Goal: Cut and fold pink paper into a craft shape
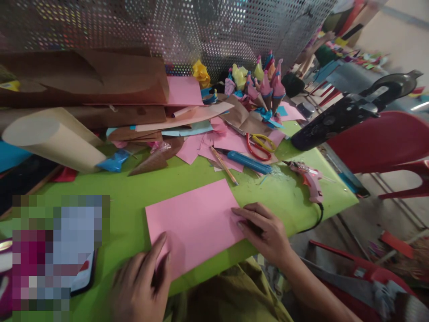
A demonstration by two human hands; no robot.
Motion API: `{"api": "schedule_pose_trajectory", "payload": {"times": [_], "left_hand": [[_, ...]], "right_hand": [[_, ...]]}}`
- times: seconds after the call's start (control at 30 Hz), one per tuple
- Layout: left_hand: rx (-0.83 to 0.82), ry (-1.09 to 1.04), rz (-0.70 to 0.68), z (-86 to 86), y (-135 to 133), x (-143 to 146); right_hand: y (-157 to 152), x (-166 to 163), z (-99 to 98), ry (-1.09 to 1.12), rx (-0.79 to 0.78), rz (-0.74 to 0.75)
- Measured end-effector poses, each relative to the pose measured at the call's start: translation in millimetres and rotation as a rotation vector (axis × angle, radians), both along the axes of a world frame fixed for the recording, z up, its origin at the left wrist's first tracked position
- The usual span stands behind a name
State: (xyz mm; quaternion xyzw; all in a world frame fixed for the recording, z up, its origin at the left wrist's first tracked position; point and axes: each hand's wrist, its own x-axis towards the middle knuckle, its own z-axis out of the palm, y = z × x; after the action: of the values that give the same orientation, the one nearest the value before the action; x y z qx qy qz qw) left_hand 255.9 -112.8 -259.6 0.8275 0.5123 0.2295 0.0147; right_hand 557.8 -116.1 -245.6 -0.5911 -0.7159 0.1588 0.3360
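A pink sheet of paper (194, 221) lies flat on the green table (134, 192) in front of me. My left hand (142, 279) rests at the sheet's near left corner, thumb pressing on the paper, fingers curled. My right hand (263, 230) touches the sheet's right edge with its fingers bent down onto it. Neither hand lifts the sheet.
Beyond the sheet lie a pencil (224, 165), a blue cutter (250, 162), red-and-yellow scissors (258, 145) and a pink glue gun (310, 179). Paper scraps, brown rolls (83, 78), a cream roll (50, 138) and paper cones (268, 85) crowd the back. A red chair (385, 138) stands to the right.
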Motion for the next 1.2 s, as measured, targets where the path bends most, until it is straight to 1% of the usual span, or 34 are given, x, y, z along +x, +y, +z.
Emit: {"api": "schedule_pose_trajectory", "payload": {"times": [0.27,0.53,0.67,0.93,1.2], "left_hand": [[0.071,0.009,0.001,-1.0,0.7,0.5],[0.064,0.024,-0.005,-1.4,1.5,0.7],[0.067,0.005,0.036,0.7,1.0,4.2],[0.067,-0.011,0.053,4.3,0.4,8.8],[0.080,-0.031,0.053,-0.2,-0.2,9.2]], "right_hand": [[0.2,0.5,-3.5,0.005,0.030,0.007],[-0.7,0.7,-7.3,0.001,0.038,-0.008],[-0.4,1.0,-8.3,0.002,0.044,0.002],[0.4,1.4,-8.4,-0.019,0.060,0.013],[0.8,0.5,-10.4,-0.067,0.049,-0.002]]}}
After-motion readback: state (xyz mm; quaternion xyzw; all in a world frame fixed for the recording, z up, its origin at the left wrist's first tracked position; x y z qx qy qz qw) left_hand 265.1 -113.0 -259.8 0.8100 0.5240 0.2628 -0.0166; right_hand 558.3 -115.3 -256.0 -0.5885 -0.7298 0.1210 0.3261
